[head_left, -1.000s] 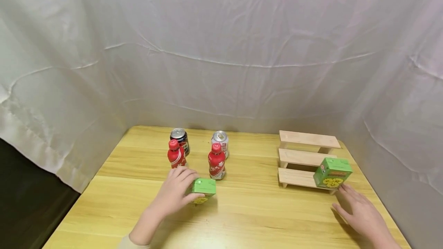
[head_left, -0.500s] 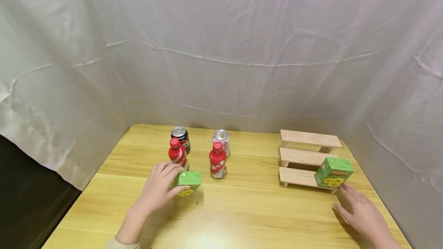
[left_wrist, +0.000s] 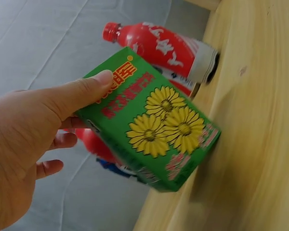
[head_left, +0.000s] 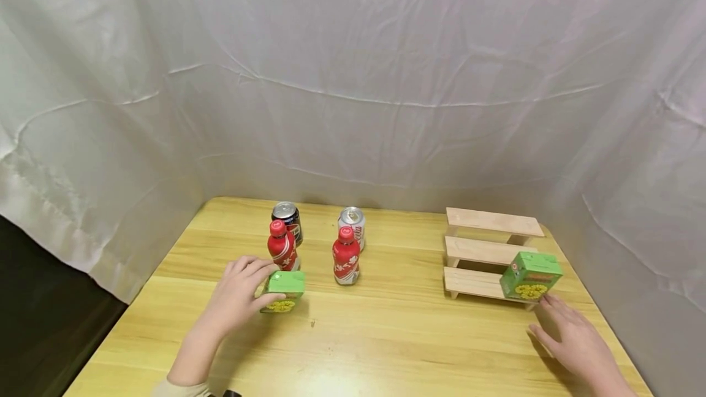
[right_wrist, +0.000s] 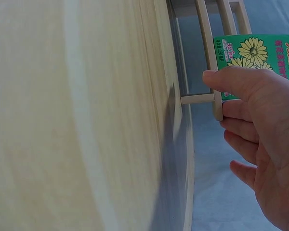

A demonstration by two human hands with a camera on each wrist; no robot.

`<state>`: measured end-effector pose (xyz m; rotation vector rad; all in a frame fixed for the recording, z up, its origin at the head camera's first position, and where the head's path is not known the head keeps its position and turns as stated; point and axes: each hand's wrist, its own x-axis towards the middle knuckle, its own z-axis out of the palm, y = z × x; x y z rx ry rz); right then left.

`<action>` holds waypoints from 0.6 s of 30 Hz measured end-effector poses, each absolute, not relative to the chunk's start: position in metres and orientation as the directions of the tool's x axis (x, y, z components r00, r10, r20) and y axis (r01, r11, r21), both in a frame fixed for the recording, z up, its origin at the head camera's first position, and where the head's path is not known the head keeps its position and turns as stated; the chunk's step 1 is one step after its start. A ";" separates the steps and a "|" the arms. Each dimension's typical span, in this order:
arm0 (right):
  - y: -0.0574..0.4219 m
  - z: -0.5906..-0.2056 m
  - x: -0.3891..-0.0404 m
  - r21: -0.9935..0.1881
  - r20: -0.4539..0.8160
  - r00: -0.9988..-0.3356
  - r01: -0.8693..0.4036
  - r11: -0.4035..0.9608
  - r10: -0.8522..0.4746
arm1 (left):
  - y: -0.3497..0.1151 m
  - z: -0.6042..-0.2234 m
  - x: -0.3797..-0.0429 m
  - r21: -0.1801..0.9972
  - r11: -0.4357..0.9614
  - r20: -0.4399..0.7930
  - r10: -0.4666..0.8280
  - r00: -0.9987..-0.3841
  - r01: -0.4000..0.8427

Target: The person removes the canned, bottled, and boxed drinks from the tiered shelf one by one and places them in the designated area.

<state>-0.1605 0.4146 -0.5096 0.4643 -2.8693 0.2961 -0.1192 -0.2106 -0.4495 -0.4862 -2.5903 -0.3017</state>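
Note:
My left hand (head_left: 234, 296) grips a green drink carton (head_left: 287, 282) printed with yellow flowers, low over the left of the table. In the left wrist view the thumb lies across the carton's printed face; most of the fingers are behind it. A red bottle (head_left: 284, 253) stands just behind this carton. At the right, my right hand (head_left: 579, 343) has its fingertips at the right end of the lowest step of a wooden three-step rack (head_left: 477, 282). A second green carton (head_left: 531, 277) stands on that step, right above those fingers.
Another red bottle (head_left: 346, 262) stands right of the first. Behind the bottles are a dark can (head_left: 285, 211) and a silver can (head_left: 352, 218). Grey cloth (head_left: 353, 109) hangs around the back and sides of the wooden table (head_left: 397, 336).
My left hand has carried its carton to the left, from in front of the gap between the bottles to in front of the left one. The right hand stays at the rack.

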 end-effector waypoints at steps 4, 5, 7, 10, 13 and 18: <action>0.414 -0.510 -0.159 -0.167 0.250 -0.927 -0.327 0.930 -0.281 | -0.220 -0.446 -0.120 0.120 0.924 0.462 0.273 -0.844 0.364; 0.414 -0.510 -0.159 -0.170 0.249 -0.927 -0.327 0.930 -0.280 | -0.222 -0.445 -0.120 0.126 0.924 0.451 0.271 -0.850 0.361; 0.414 -0.509 -0.158 -0.172 0.245 -0.928 -0.325 0.930 -0.280 | -0.226 -0.444 -0.120 0.138 0.926 0.424 0.265 -0.866 0.351; 0.415 -0.509 -0.159 -0.177 0.238 -0.930 -0.325 0.929 -0.280 | -0.230 -0.442 -0.121 0.159 0.928 0.380 0.258 -0.888 0.337; 0.415 -0.509 -0.159 -0.181 0.235 -0.930 -0.328 0.927 -0.283 | -0.234 -0.441 -0.121 0.163 0.934 0.345 0.246 -0.906 0.316; 0.415 -0.508 -0.160 -0.178 0.236 -0.928 -0.333 0.926 -0.288 | -0.240 -0.438 -0.119 0.168 0.940 0.304 0.237 -0.923 0.296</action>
